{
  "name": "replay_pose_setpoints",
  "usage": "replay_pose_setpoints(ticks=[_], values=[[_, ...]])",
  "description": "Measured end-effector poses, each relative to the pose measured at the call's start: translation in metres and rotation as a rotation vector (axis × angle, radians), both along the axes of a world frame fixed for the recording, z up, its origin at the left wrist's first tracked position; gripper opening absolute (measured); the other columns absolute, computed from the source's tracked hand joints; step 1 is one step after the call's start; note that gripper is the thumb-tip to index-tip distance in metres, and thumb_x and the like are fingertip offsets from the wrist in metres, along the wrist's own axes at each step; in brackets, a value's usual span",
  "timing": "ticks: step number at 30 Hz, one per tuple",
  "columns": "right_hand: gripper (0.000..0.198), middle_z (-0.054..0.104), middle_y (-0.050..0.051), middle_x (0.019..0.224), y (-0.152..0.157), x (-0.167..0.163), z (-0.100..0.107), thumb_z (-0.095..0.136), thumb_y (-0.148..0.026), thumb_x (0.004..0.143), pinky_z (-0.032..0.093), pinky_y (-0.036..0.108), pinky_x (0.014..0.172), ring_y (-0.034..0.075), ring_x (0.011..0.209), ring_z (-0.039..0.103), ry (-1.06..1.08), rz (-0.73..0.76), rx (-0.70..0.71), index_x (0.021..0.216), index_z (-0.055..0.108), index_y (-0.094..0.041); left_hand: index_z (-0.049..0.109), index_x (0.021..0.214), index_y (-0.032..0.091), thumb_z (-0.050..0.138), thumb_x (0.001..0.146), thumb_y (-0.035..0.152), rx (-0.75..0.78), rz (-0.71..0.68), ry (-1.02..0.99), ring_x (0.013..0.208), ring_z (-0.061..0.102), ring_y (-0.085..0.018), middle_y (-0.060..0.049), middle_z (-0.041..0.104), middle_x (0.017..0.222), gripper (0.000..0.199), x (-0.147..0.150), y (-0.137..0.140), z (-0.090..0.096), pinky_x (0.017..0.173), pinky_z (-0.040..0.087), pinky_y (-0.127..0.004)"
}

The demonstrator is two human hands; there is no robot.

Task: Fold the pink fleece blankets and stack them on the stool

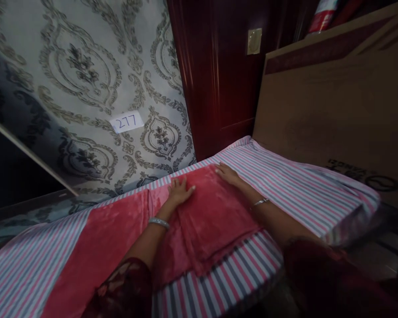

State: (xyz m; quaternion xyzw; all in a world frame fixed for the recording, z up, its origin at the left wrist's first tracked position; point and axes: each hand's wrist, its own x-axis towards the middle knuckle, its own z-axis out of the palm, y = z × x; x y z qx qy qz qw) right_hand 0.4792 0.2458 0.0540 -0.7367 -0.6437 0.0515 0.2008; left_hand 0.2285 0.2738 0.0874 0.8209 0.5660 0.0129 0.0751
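A red plush cloth (pixel 215 212), like a towel or small blanket, lies partly folded on a striped sheet (pixel 278 176). My left hand (pixel 179 193) rests on it near the far edge, fingers spread, by the edge of the folded layer. At the far right corner of the fold, my right hand (pixel 227 174) lies flat with its fingers stretched out. The cloth's left part (pixel 102 247) spreads in a single flat area toward the near left. Between the two parts shows a paler pink strip.
Patterned wallpaper (pixel 82 66) with a paper label (pixel 126 122) reading 277 stands behind the sheet. A dark red wooden door or panel (pixel 219 79) adjoins it. On the right leans a large cardboard box (pixel 331 101), with a red and white container (pixel 323 17) behind its top edge.
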Motion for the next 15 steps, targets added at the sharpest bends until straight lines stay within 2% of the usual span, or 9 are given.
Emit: replay_pose_setpoints(ticks=[4, 8, 11, 15], values=[[0.057, 0.03, 0.006, 0.16, -0.056, 0.01, -0.005, 0.031, -0.046, 0.102, 0.026, 0.041, 0.118, 0.024, 0.148, 0.027, 0.01, 0.085, -0.037, 0.154, 0.035, -0.024, 0.031, 0.153, 0.018, 0.044, 0.088, 0.067, 0.015, -0.205, -0.025, 0.15, 0.016, -0.034, -0.019, 0.025, 0.161, 0.082, 0.009, -0.059, 0.002, 0.119, 0.018, -0.052], [0.059, 0.018, 0.006, 0.164, -0.105, -0.006, -0.015, 0.037, -0.048, 0.1, 0.027, 0.052, 0.116, 0.03, 0.15, 0.019, -0.063, 0.074, -0.084, 0.155, 0.032, -0.028, 0.027, 0.155, 0.021, 0.045, 0.087, 0.07, -0.018, -0.314, -0.021, 0.151, 0.011, -0.037, -0.018, 0.019, 0.163, 0.086, 0.009, -0.112, -0.011, 0.119, 0.016, -0.055], [0.057, 0.018, 0.007, 0.164, -0.123, -0.02, -0.022, 0.037, -0.047, 0.101, 0.027, 0.056, 0.115, 0.029, 0.15, 0.016, -0.13, 0.071, -0.11, 0.155, 0.032, -0.028, 0.026, 0.156, 0.024, 0.048, 0.085, 0.07, 0.024, -0.322, 0.007, 0.151, 0.007, -0.038, -0.016, 0.015, 0.165, 0.087, 0.003, -0.133, -0.026, 0.119, 0.012, -0.058], [0.058, 0.016, 0.007, 0.165, -0.127, -0.024, -0.033, 0.034, -0.047, 0.102, 0.029, 0.057, 0.114, 0.028, 0.151, 0.015, -0.147, 0.06, -0.071, 0.156, 0.029, -0.028, 0.027, 0.156, 0.025, 0.048, 0.085, 0.071, 0.098, -0.314, 0.016, 0.151, 0.007, -0.038, -0.015, 0.014, 0.165, 0.087, -0.001, -0.138, -0.038, 0.12, 0.01, -0.058]])
